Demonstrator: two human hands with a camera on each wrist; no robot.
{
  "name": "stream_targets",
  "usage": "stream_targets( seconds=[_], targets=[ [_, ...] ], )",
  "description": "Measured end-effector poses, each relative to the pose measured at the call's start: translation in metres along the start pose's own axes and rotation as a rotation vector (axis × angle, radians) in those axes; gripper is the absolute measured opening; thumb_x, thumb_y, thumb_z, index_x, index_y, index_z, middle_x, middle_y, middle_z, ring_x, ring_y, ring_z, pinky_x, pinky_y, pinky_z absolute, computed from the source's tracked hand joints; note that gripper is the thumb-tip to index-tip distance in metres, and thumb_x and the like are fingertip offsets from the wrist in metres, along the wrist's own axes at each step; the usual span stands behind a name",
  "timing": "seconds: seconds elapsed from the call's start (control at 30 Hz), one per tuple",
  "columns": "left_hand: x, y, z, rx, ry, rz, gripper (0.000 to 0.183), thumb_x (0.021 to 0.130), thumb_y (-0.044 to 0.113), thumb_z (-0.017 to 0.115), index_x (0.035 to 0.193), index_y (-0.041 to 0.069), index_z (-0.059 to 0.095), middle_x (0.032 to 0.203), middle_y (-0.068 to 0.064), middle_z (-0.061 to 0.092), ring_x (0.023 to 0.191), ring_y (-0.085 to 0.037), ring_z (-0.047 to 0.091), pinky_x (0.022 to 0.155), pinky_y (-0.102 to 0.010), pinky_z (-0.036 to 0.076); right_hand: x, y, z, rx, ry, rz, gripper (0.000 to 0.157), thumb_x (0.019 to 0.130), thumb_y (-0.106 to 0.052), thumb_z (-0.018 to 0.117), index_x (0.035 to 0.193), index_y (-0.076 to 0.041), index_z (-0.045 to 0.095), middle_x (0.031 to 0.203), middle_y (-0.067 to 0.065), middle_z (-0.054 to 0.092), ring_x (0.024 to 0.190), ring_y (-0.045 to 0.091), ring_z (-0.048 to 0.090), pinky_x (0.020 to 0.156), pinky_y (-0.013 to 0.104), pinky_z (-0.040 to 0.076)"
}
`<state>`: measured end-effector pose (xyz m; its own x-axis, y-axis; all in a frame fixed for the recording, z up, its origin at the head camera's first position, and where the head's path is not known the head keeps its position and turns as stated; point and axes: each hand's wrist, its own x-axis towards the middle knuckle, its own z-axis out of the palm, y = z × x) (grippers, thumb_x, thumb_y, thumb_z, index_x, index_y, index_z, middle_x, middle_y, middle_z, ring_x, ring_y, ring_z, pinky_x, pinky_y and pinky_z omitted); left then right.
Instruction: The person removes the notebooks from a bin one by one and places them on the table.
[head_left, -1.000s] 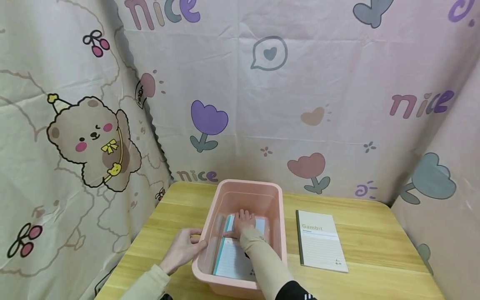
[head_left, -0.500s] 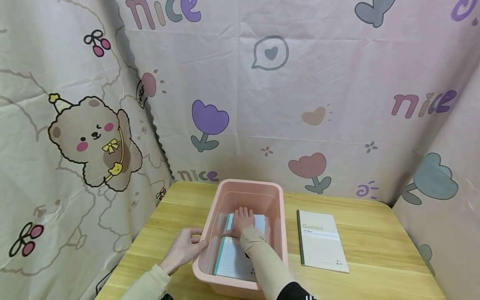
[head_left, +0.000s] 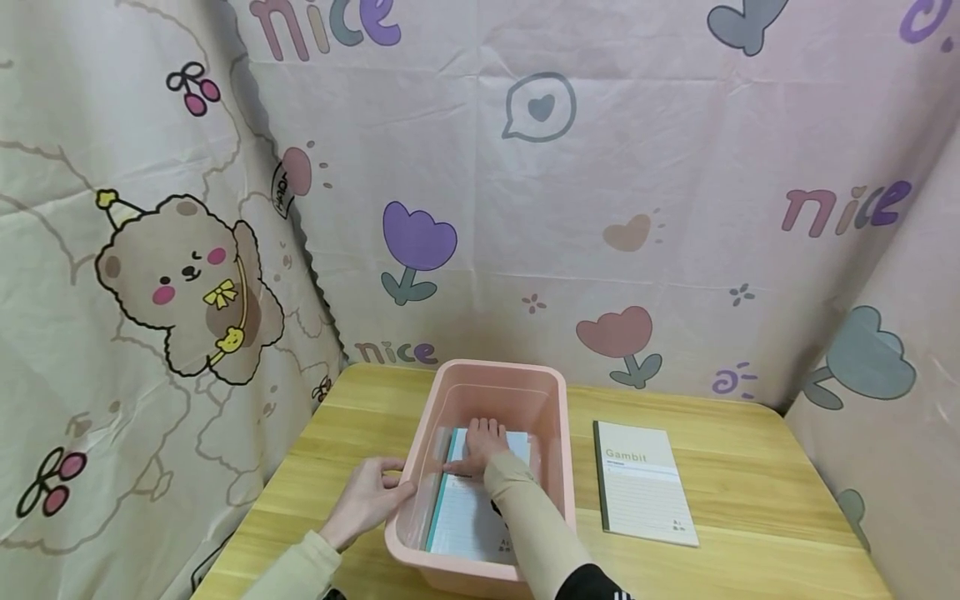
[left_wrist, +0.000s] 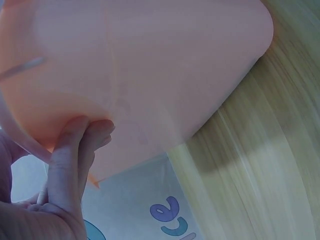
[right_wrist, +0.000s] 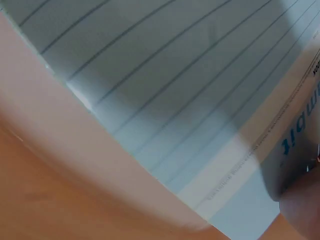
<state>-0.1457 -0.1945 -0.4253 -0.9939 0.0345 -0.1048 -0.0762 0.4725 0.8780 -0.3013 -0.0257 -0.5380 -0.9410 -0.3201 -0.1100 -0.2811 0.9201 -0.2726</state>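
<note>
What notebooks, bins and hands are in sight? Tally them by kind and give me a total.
Notebooks: 2 (teal-spined notebook, dark-spined notebook)
Bins: 1 (pink bin)
Hands: 2 (left hand, right hand)
Total: 5

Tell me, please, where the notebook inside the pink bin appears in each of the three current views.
Head: the notebook lies at lower centre inside the pink bin, partly under the right hand.
Left wrist: not in the picture.
Right wrist: the notebook spans the upper and middle picture, cut off at the top edge.
Shared landmark: the pink bin.
</note>
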Motion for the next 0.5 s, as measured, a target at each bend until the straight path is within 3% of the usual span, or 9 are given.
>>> stream_targets(
  seconds=[0.17, 0.5],
  targets=[
    [-0.0011, -0.0009, 0.0002, -0.013, 0.0, 0.023, 0.046, 0.084, 0.002, 0.064, 0.124, -0.018, 0.058, 0.098, -0.031, 0.074, 0.082, -0.031, 0.077, 0.064, -0.035, 0.065, 0.0033, 0.0013, 0.0023, 0.004, 0.005, 0.0, 0.104, 0.071, -0.079, 0.068, 0.136, -0.001, 0.046, 0.134, 0.017, 0.056, 0.121, 0.032, 0.049, 0.115, 0.05, 0.039],
    [-0.0012, -0.0011, 0.0009, -0.014, 0.014, 0.007, 0.043, 0.086, 0.005, 0.067, 0.123, -0.016, 0.06, 0.098, -0.029, 0.075, 0.085, -0.034, 0.077, 0.067, -0.036, 0.065, 0.0051, 0.0051, 0.0008, -0.232, 0.232, -0.02, 0.088, 0.072, -0.083, 0.062, 0.117, -0.007, 0.056, 0.115, 0.011, 0.062, 0.109, 0.027, 0.054, 0.102, 0.042, 0.045]
  ],
)
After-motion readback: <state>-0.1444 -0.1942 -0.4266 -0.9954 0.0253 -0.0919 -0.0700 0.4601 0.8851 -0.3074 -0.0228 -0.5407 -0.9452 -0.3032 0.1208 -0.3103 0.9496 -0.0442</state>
